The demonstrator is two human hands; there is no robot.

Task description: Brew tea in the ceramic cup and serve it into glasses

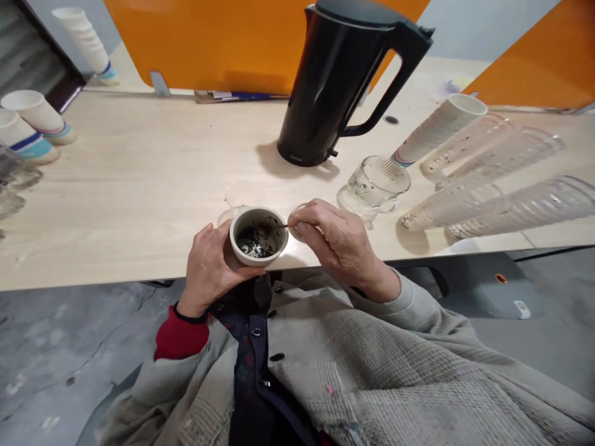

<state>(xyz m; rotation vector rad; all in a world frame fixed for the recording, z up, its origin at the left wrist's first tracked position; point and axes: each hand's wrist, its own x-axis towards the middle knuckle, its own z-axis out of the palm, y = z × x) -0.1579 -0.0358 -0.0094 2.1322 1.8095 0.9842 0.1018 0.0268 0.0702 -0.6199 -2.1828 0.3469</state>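
Note:
My left hand (210,266) is wrapped round the side of a small white cup (235,253), tilted towards me near the table's front edge. Dark loose bits, like tea leaves, and some liquid (253,241) lie inside it. Between the thumb and fingers of my right hand (332,238) is the thin handle of a small spoon (279,226), its bowl down in the cup. A clear round rim, partly hidden, shows behind my right fingers. To the right of that hand stands a ribbed glass cup (379,183) with dark flecks on its wall.
A black electric kettle (325,87) stands behind the cup. Stacks of clear plastic cups (525,204) and paper cups (439,127) are at the right. More paper cups (37,118) stand at the left. Orange panels (204,43) border the table (139,155) at the back.

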